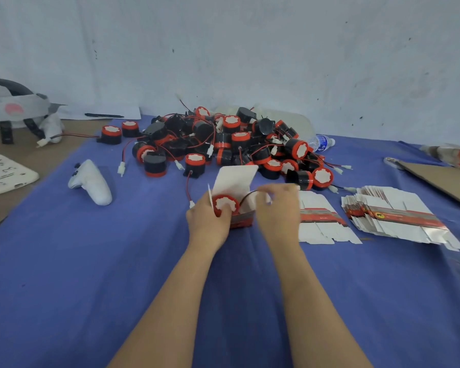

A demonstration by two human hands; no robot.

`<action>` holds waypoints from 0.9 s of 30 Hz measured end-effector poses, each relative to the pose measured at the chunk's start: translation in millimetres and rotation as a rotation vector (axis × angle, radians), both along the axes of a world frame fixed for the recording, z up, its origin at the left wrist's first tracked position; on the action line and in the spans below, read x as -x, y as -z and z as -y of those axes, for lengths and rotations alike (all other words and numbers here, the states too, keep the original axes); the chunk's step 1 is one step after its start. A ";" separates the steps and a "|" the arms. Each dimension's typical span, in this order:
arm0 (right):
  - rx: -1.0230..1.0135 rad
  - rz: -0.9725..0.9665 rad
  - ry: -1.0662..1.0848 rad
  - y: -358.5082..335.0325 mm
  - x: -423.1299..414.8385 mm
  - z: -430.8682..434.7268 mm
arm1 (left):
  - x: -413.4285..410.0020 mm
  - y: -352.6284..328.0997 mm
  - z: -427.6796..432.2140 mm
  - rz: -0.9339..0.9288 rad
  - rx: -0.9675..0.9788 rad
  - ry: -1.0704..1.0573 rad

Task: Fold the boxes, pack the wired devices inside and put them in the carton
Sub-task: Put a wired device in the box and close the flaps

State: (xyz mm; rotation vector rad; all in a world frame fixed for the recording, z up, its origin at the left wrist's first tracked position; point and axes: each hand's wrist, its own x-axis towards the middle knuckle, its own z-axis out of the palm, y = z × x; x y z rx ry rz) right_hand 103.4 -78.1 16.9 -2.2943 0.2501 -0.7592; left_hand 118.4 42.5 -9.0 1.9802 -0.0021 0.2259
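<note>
Device: black drum with a red rim and a white face (225,205), seated in the mouth of the box, at the centre of your view.
Box: white card with a red-and-grey band (241,218), standing on the blue cloth (91,261); its lid flap (235,179) rises toward 12 o'clock.
Wire: dark loop (247,195) arching from the device toward 3 o'clock.
Left hand: your fingers (209,221) curl round the device and the box's 9 o'clock side.
Right hand: curled (276,205), pinching the wire's end; the tips are blurred.
Pile: loose devices (223,144) heaped at 12 o'clock of the box.
Flat boxes: unfolded stacks (391,216) at 3 o'clock.
</note>
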 end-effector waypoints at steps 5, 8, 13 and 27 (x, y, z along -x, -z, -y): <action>-0.262 -0.154 0.314 -0.6 1.9 48.4 | 0.4 -1.5 -1.2 0.018 0.086 0.277; -0.169 -0.236 0.285 6.1 -1.8 59.2 | 1.7 -1.4 1.4 0.053 0.086 0.296; -0.135 -0.388 0.302 7.3 -2.1 63.4 | -1.5 -1.7 -2.1 0.028 0.230 0.148; -0.261 -0.640 0.099 -8.0 8.7 50.6 | -3.9 0.5 -3.3 0.135 0.292 -0.012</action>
